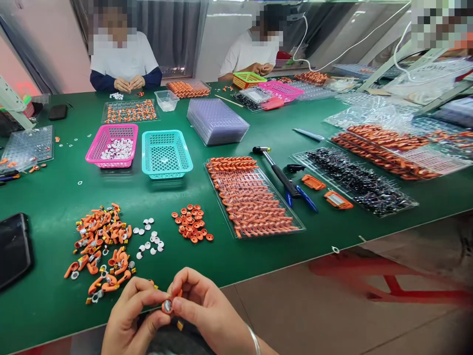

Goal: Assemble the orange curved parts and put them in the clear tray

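Observation:
Between my two hands, just off the table's front edge, is an orange earbud housing [167,306] with a silver round face turned up. My left hand [131,313] pinches it from the left with thumb and forefinger. From the right, my right hand [207,308] closes thumb and fingers on the same piece. A yellow tab shows below the fingers. Beyond my hands lies a loose pile of orange earbud shells [103,231]. Small white discs [150,242] are scattered beside it, and a cluster of orange cup-shaped caps [192,224] sits further right.
A tray of orange shells [254,202], a hammer [277,170] and a tray of dark wired parts [354,180] stand to the right. Pink [113,162] and turquoise [167,172] baskets are ahead. A phone [15,251] lies left. Two people sit across the table.

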`<state>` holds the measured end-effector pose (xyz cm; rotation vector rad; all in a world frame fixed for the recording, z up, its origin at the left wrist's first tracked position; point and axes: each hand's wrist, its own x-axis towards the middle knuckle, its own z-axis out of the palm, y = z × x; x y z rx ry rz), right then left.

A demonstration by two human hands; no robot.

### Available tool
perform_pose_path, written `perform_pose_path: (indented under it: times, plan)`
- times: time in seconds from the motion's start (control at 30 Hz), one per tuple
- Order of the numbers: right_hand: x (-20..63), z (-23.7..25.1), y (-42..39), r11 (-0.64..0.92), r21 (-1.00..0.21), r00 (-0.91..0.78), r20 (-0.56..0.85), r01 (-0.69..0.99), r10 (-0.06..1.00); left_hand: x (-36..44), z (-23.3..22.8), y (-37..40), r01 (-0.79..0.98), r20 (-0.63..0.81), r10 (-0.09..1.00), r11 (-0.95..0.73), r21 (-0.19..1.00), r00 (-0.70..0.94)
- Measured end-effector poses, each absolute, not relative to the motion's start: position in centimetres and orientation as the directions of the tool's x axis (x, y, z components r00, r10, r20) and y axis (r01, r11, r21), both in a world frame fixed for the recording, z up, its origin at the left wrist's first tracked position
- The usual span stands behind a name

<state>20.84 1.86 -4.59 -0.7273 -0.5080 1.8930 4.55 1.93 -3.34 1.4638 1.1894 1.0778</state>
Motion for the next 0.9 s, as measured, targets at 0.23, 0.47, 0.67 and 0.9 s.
perform_pose_path:
  times: [0.23, 0.47, 0.67, 0.9]
  plan:
    - [20.9, -4.4, 1.4, -0.359, -0.696, -0.267, -0.242, -0.622, 0.933, 5.0, -3.1, 1.6, 0.153, 0.209, 0.962, -0.237, 0.959, 0.176]
    - [21.0, -4.2, 1.1, -0.329, -0.700, -0.279, -0.190, -0.634, 0.941, 5.0, -2.8, 1.5, 0.208, 0.268, 0.938, -0.313, 0.927, 0.220]
    - [20.1, -5.8, 0.7, -0.373, -0.570, -0.276, -0.252, -0.732, 0.928, 4.7, -2.9, 1.6, 0.339, 0.380, 0.878, -0.467, 0.817, 0.291]
    - [19.5, -6.5, 0.1, -0.404, -0.522, -0.251, -0.340, -0.751, 0.906, 3.9, -2.6, 2.3, 0.463, 0.511, 0.752, -0.659, 0.592, 0.416]
